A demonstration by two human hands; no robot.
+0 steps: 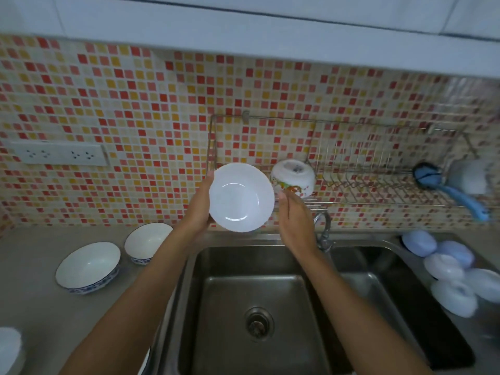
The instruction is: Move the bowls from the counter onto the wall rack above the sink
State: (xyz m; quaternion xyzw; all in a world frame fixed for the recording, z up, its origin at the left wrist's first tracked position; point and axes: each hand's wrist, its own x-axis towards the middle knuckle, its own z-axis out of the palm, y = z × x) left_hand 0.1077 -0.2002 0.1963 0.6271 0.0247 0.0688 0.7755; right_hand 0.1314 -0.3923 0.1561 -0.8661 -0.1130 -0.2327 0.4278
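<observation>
The left hand (198, 207) gripped the plain white round bowl (241, 197) by its rim, tilted before the wire wall rack (351, 182), while the right hand (296, 223), fingers relaxed, touched its other edge beside an upturned patterned bowl (293, 178), two blue-rimmed bowls (89, 266) sitting on the grey tabletop (32, 301).

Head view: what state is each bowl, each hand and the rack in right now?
white bowl: lifted, tilted, inside facing the camera.
left hand: grips the white bowl's left rim.
right hand: open beside the bowl's right edge; contact unclear.
patterned bowl: upside down on the wall rack.
wall rack: mostly unfilled.
two blue-rimmed bowls: upright on the counter.
</observation>
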